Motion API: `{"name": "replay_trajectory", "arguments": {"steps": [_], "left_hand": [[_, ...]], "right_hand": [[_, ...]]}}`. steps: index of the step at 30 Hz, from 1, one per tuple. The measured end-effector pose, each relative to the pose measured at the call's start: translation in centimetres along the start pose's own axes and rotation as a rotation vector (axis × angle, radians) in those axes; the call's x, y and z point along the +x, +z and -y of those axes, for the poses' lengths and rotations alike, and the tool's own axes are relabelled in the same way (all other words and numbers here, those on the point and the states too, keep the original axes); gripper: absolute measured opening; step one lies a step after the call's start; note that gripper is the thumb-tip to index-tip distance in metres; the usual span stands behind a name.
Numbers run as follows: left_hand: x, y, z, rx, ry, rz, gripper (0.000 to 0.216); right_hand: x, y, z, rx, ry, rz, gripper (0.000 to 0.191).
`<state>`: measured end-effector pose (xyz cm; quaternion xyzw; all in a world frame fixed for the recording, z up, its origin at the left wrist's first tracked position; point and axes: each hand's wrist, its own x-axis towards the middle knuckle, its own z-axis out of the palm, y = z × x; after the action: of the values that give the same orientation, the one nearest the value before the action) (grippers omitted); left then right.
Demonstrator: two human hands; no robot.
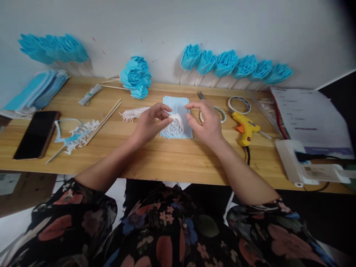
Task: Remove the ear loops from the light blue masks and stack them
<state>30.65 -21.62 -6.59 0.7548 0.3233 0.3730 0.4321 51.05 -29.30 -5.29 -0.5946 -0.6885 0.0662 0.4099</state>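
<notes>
A light blue face mask [178, 107] lies flat on the wooden table [155, 155] in front of me. On it rests a bundle of white elastic loops [175, 127]. My left hand [151, 124] hovers at the bundle's left side, thumb and fingers pinched on its white strands. My right hand [205, 122] is just right of the bundle, fingers curled with the thumb near the strands; whether it grips any is unclear.
Blue paper flowers [236, 65] lean along the wall, with more flowers [136, 76] at centre left and far left. A yellow glue gun [244, 128], tape rolls [239, 104], a phone [37, 133], stacked masks [36, 91], wooden sticks [104, 119], cut scraps [78, 133] and papers [308, 118] lie around.
</notes>
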Motion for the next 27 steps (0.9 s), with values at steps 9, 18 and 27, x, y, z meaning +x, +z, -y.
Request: {"name": "replay_trajectory", "arguments": {"steps": [9, 18, 27], "left_hand": [[-0.2, 0.0, -0.4, 0.015, 0.037, 0.092, 0.028], [0.0, -0.3, -0.2, 0.01, 0.021, 0.053, 0.033], [-0.2, -0.3, -0.4, -0.167, -0.023, 0.056, 0.031]], "right_hand": [[-0.1, 1.1, -0.3, 0.126, 0.041, 0.086, 0.006], [0.1, 0.8, -1.1, 0.367, 0.195, 0.038, 0.02], [0.3, 0.4, -1.2, 0.327, 0.188, -0.019, 0.013]]}}
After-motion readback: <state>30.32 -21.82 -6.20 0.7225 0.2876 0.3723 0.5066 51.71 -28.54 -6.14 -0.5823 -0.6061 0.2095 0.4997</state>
